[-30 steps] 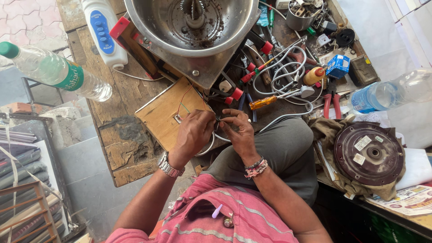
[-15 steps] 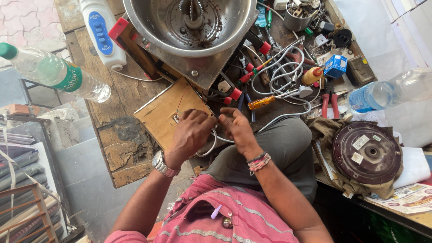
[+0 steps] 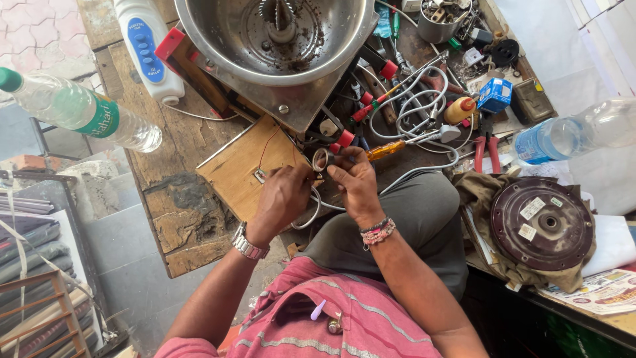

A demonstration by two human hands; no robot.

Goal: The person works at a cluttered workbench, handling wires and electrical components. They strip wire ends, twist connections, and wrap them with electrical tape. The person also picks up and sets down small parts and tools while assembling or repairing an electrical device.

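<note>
Your left hand (image 3: 281, 199) and right hand (image 3: 354, 182) sit close together over the near edge of the table (image 3: 179, 219), just in front of your lap. Your right hand's fingers are curled, pinching a small ring of tape (image 3: 322, 159) at its far side. Your left hand's fingers are pressed together on a thin wire (image 3: 311, 179) right beside the ring; how firmly it grips I cannot tell. A white cable (image 3: 308, 215) loops down below both hands. Under your left hand lies a flat wooden board (image 3: 238, 166) with a thin red wire across it. Just far of your right hand lies a yellow-handled screwdriver (image 3: 387, 150), touching a tangle of white cord (image 3: 414, 109). Farther off stands a big steel bowl (image 3: 218, 30) on a metal base. A plastic bottle (image 3: 79, 109) lies at the far left, and a round dark motor cover (image 3: 540, 222) rests on cloth at the right.
</note>
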